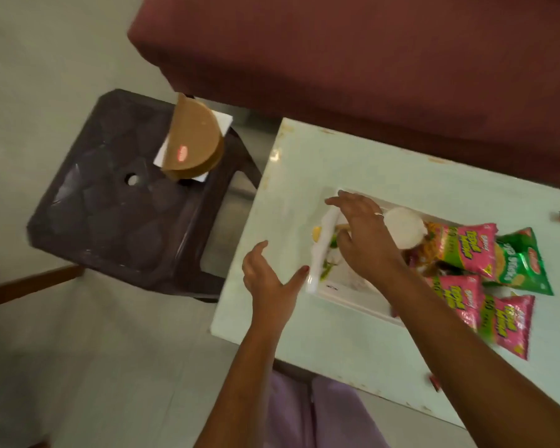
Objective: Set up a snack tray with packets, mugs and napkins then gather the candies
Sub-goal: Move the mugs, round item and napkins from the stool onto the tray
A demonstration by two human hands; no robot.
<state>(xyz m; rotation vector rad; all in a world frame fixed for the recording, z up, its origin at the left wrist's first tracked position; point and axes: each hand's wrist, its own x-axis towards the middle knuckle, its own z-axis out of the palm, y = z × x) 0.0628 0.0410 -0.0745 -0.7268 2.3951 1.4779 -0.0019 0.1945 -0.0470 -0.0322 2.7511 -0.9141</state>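
White tray point(338, 291), floral print, white mug point(404, 227) beside pink packets point(466, 250), left hand point(269, 282) and right hand point(366, 240) splayed, empty

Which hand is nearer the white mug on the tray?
Right. The right hand is over the tray, beside the white mug; the left hand is outside the tray's end rim, farther off.

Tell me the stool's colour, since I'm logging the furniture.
The stool is dark brown glossy plastic, best seen in the head view.
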